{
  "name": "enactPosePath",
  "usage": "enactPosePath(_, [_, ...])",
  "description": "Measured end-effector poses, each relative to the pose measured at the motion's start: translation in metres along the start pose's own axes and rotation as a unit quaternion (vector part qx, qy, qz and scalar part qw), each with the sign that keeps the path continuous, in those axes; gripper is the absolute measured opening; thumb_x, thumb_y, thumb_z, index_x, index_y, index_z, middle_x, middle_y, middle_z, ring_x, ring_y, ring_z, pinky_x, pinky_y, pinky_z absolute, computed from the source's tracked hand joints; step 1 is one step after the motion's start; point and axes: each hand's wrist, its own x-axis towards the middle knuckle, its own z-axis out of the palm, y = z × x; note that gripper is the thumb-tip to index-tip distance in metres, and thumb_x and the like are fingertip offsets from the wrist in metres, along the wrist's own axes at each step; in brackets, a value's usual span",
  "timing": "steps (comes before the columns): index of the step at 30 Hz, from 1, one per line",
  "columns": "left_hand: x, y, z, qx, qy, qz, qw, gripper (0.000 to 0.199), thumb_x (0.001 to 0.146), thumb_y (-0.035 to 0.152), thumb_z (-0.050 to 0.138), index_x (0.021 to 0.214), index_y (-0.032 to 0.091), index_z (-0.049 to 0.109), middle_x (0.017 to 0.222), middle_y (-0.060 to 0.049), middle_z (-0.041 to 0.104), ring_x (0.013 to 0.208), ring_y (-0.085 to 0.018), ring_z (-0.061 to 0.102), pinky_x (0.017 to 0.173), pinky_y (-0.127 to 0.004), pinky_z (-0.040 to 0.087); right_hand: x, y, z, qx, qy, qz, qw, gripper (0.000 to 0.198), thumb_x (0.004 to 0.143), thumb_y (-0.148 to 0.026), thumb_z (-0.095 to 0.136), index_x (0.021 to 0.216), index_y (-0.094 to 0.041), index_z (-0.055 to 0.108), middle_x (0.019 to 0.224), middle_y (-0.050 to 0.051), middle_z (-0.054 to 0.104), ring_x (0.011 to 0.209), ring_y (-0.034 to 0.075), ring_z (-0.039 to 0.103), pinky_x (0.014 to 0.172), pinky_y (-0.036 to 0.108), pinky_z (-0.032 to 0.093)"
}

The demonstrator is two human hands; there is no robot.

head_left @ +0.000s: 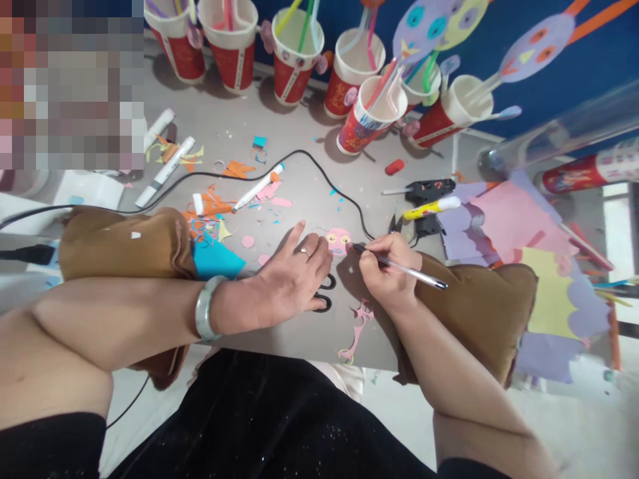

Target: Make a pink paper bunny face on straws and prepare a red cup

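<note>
On the grey table lies a small pink paper face (339, 241) with yellow eyes and a bluish mouth. My left hand (287, 273) rests flat beside it, fingers spread, fingertips at its left edge. Black scissor handles (325, 293) show partly from under that hand. Pinched in my right hand (392, 269) is a pen (409, 267) with a clear barrel; its dark tip points at the right edge of the face. Pink paper offcuts (360, 322) lie just below, and two pink paper discs (248, 241) lie to the left.
Red paper cups (234, 60) with straws line the back. A black cable (319, 169) crosses the table. At right are a glue gun (429, 191), a yellow marker (432, 208) and coloured paper sheets (514, 219). Brown cushions (124, 246) flank my forearms; white markers (164, 171) lie left.
</note>
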Motion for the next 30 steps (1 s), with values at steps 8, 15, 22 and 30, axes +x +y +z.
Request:
enactPosePath(8, [0.006, 0.003, -0.007, 0.009, -0.062, -0.019, 0.998, 0.085, 0.097, 0.071, 0.048, 0.152, 0.007, 0.053, 0.153, -0.022, 0.056, 0.140, -0.038, 0.049, 0.126, -0.063, 0.028, 0.005, 0.000, -0.001, 0.021, -0.001, -0.021, 1.000, 0.008, 0.080, -0.025, 0.061, 0.075, -0.025, 0.055, 0.057, -0.003, 0.058, 0.048, 0.016, 0.054, 0.049, 0.030, 0.046])
enactPosePath(15, [0.006, 0.001, -0.005, 0.018, -0.063, -0.017, 0.998, 0.086, 0.098, 0.074, 0.042, 0.152, 0.007, 0.052, 0.152, -0.022, 0.056, 0.140, -0.037, 0.048, 0.125, -0.062, 0.026, 0.009, -0.002, 0.002, 0.035, 0.008, -0.036, 0.999, 0.012, 0.080, -0.024, 0.060, 0.071, -0.025, 0.053, 0.053, -0.004, 0.055, 0.044, 0.015, 0.049, 0.046, 0.030, 0.041])
enactPosePath(22, [0.005, 0.000, -0.011, 0.008, -0.055, -0.017, 0.998, 0.084, 0.098, 0.071, 0.048, 0.149, 0.004, 0.053, 0.151, -0.022, 0.056, 0.138, -0.037, 0.048, 0.125, -0.061, 0.024, 0.012, -0.003, 0.002, 0.036, -0.002, -0.011, 0.999, 0.011, 0.076, -0.025, 0.059, 0.068, -0.025, 0.051, 0.053, -0.005, 0.054, 0.046, 0.015, 0.048, 0.047, 0.030, 0.039])
enactPosePath(30, [0.005, -0.002, -0.007, -0.015, -0.046, -0.014, 0.999, 0.082, 0.098, 0.068, 0.051, 0.148, 0.003, 0.054, 0.148, -0.023, 0.058, 0.136, -0.037, 0.050, 0.125, -0.058, 0.023, 0.014, -0.001, 0.005, 0.056, 0.001, 0.000, 0.998, 0.011, 0.075, -0.025, 0.058, 0.066, -0.025, 0.050, 0.055, -0.004, 0.054, 0.049, 0.015, 0.049, 0.049, 0.030, 0.038])
